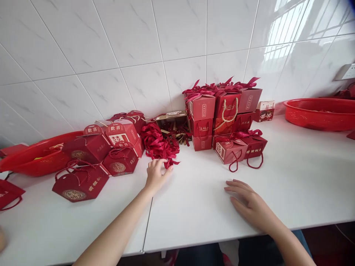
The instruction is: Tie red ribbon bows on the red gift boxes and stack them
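My left hand (157, 174) reaches to the front of a heap of dark red ribbon (159, 144). Its thumb and forefinger pinch a ribbon end, and the other fingers are curled. My right hand (248, 205) is by itself above the white table (191, 207), its fingers stretched out and holding nothing. Beyond it sit two small red gift boxes (233, 150) with cord handles and ribbon on top. Behind these, more red gift boxes (203, 111) are stacked against the wall, several with ribbon bows.
Hexagonal red boxes (85, 183) are piled on the left. An opened carton (173, 120) stands behind the ribbon. Red plastic baskets flank the scene, one left (30, 162) and one right (318, 117). A small patterned box (264, 111) is near the wall. A table seam (148, 221) runs frontward.
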A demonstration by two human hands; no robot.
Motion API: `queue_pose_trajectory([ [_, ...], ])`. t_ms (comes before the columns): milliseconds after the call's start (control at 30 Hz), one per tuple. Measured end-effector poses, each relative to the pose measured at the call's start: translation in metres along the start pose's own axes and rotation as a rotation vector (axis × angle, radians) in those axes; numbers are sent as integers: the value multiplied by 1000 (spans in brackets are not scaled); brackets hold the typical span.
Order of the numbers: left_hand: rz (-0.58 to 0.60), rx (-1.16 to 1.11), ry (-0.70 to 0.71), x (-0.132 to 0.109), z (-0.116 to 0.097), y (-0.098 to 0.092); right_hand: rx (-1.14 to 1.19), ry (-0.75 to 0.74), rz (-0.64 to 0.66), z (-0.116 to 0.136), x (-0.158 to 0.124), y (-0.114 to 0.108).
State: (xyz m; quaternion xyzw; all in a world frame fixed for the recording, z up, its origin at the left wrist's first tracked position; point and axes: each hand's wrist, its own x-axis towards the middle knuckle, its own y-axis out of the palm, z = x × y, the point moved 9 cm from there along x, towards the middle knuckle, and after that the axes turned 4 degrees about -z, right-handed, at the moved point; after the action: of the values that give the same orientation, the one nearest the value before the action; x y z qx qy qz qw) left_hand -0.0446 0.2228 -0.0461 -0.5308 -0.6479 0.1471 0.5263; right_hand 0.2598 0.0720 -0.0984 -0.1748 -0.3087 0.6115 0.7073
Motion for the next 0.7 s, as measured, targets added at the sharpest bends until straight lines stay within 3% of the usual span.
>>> queue_pose_trajectory([
  [100,54,-62,109,-5,-23,0,62,49,-63,2,-3,2],
  [200,69,-141,214,-20,-59,-10,245,126,-143,15,-14,12],
  [367,186,-211,417,-78,-141,-30,670,179,46,71,-33,62],
  [433,211,-242,470,-106,-164,-36,883,251,101,85,-38,76],
  [567,233,-436,437,-144,-169,-44,1353,482,156,87,-41,92],
  [700,316,-663,252,-168,-136,-51,1701,705,83,64,-38,83],
])
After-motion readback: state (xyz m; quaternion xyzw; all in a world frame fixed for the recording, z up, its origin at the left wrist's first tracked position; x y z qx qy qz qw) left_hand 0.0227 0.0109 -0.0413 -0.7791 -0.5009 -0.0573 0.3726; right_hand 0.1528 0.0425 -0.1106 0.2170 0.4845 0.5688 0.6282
